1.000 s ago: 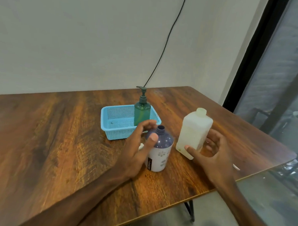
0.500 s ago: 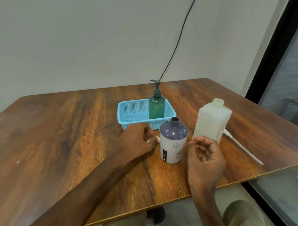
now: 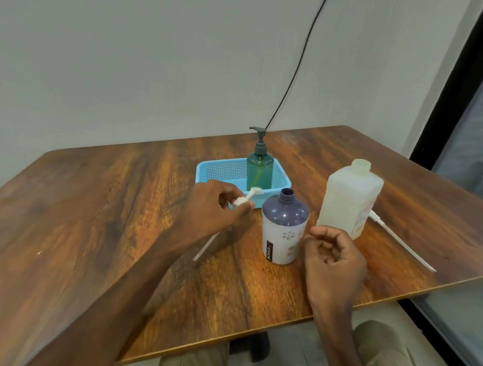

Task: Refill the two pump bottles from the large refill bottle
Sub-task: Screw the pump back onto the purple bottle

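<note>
A white pump bottle with a purple shoulder (image 3: 284, 229) stands uncapped near the table's middle. My left hand (image 3: 215, 212) pinches its white pump head (image 3: 245, 199) just left of the bottle, the dip tube trailing down behind the wrist. My right hand (image 3: 332, 258) hovers loosely curled, holding nothing, at the bottle's right. The large translucent refill bottle (image 3: 350, 198) stands uncapped farther right. A green pump bottle (image 3: 260, 167) with its pump on stands in the blue basket (image 3: 221, 172).
Another white pump with a long tube (image 3: 401, 241) lies on the table right of the refill bottle. A black cable (image 3: 295, 66) hangs down the wall behind. The table's front edge runs close to my knees; a dark window frame stands at right.
The view swung left and back. My left hand left the purple bottle's neck and picked up the white pump head. My right hand drew back from the refill bottle and curled.
</note>
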### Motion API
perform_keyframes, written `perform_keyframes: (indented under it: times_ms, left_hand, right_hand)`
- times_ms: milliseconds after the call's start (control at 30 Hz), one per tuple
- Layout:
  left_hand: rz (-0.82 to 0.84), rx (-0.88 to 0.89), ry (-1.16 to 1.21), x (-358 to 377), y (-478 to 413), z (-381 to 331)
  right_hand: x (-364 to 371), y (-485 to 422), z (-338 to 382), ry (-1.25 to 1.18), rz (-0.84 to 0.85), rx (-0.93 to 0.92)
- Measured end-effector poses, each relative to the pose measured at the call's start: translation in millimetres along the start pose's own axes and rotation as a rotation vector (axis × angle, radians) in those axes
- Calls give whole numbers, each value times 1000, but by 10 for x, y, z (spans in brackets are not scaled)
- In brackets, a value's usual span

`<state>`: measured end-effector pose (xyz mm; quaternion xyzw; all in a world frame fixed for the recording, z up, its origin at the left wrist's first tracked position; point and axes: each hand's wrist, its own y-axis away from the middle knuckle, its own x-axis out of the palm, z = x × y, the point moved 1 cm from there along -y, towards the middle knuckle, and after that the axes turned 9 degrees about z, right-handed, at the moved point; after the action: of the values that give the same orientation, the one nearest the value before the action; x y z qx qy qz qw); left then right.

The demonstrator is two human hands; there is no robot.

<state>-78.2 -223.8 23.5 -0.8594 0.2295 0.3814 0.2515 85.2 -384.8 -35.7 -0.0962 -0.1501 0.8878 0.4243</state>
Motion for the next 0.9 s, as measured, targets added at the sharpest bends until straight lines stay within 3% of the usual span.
perform_keyframes:
  times_ms: [233,500,633,900]
  left_hand:
    - [-212,190,321,-165,37,-321]
    - [-310,534,216,-280,108,-1171]
    - [-215,498,377,-274,83,-1418]
    - [-250,435,424,-391,50,-1557]
  right_hand:
    - [-22,64,151,-150,21,-79]
    - [-137,-73,785,-120,150,-303]
    - [-158,-263,1013,-83,162,-342]
    - [-222,-387,1346,-157,109,-433]
